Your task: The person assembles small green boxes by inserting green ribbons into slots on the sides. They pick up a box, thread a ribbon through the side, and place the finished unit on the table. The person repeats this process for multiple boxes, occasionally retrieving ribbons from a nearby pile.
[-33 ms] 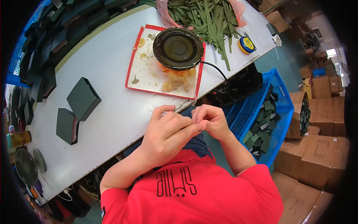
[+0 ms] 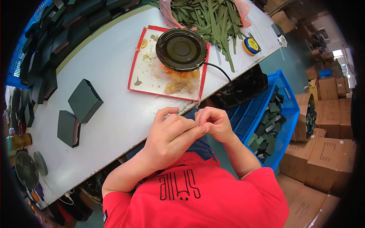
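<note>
Head view:
- Left hand (image 2: 169, 135), one: bent at the fingers, off the table's near edge; thumb and fingertips brought up to the other hand.
- Right hand (image 2: 215, 121), one: thumb and forefinger together, meeting the left fingertips; whether either hand grips some small item cannot be told.
- Table (image 2: 114, 121), one: white-topped, worn along the near edge, just beyond the hands.
- Tray (image 2: 152, 81), one: white with red rim, on the table, far side of the hands; yellowish residue (image 2: 182, 85) inside.
- Round dish (image 2: 181, 49), one: black, raised over the tray, black cord (image 2: 221, 69) running right.
- Boxes, two, dark green, left on the table: far box (image 2: 84, 100) and near box (image 2: 67, 128), touching or nearly so.
- Strips (image 2: 213, 22), many: green, heaped at the far side in a pink plastic bag (image 2: 166, 11).
- Round tin (image 2: 251, 45), one: yellow and blue, right of the strips.
- Crate (image 2: 292, 123), blue, at right: holds small dark green pieces (image 2: 270, 125).
- Stacked dark boxes (image 2: 70, 34): far left.
- Fan (image 2: 26, 170), one: near left.
- Cartons (image 2: 330, 155), brown: far right.
</note>
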The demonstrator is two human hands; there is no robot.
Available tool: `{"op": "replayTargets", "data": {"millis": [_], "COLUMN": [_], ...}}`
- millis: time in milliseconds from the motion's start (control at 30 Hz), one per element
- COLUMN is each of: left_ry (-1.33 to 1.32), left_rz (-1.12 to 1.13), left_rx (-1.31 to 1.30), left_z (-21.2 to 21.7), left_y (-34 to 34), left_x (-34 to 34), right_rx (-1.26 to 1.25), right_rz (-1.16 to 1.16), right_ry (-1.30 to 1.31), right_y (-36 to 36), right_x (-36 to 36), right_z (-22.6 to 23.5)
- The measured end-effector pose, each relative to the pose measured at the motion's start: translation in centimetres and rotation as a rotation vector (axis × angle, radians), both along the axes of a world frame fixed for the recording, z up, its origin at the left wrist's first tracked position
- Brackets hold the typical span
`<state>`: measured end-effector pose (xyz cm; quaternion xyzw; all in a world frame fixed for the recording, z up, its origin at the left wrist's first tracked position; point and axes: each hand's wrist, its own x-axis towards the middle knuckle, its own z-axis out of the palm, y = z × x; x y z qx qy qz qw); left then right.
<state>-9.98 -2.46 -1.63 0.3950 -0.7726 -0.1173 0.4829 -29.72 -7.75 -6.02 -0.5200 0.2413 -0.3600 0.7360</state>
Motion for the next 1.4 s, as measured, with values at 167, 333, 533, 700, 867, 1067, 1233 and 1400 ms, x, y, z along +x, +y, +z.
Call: {"op": "replayTargets", "data": {"millis": [167, 333, 533, 700, 867, 1067, 1233, 1400], "left_ry": [-0.101, -0.103, 0.105, 0.097, 0.114, 0.111, 0.118, 0.107], "left_rz": [0.021, 0.044, 0.109, 0.073, 0.061, 0.033, 0.053, 0.086], "left_rx": [-0.038, -0.045, 0.023, 0.064, 0.038, 0.055, 0.06, 0.022], "left_z": [0.4, 0.1, -0.2, -0.4, -0.5, -0.5, -0.6, -1.6], "left_y": [-0.2, -0.4, -0.4, -0.5, -0.6, -0.6, -0.6, -1.0], "left_x": [0.2, 0.2, 0.3, -0.6, -1.3, -1.1, -1.4, -1.4], "right_rx": [0.022, 0.173, 0.153, 0.152, 0.208, 0.219, 0.21, 0.093], "right_rz": [0.018, 0.063, 0.044, 0.013, 0.044, 0.035, -0.026, -0.125], "right_ry": [-0.001, 0.019, -0.109, -0.204, -0.175, -0.165, -0.164, -0.04], "right_y": [0.0, 1.2, 0.7, 0.4, 0.8, 0.8, 0.9, 1.3], "right_x": [-0.4, 0.0, -0.3, 0.3, 0.4, 0.4, 0.6, 0.7], "right_z": [-0.6, -0.5, -0.8, -0.7, -0.7, -0.8, -1.0, -0.8]}}
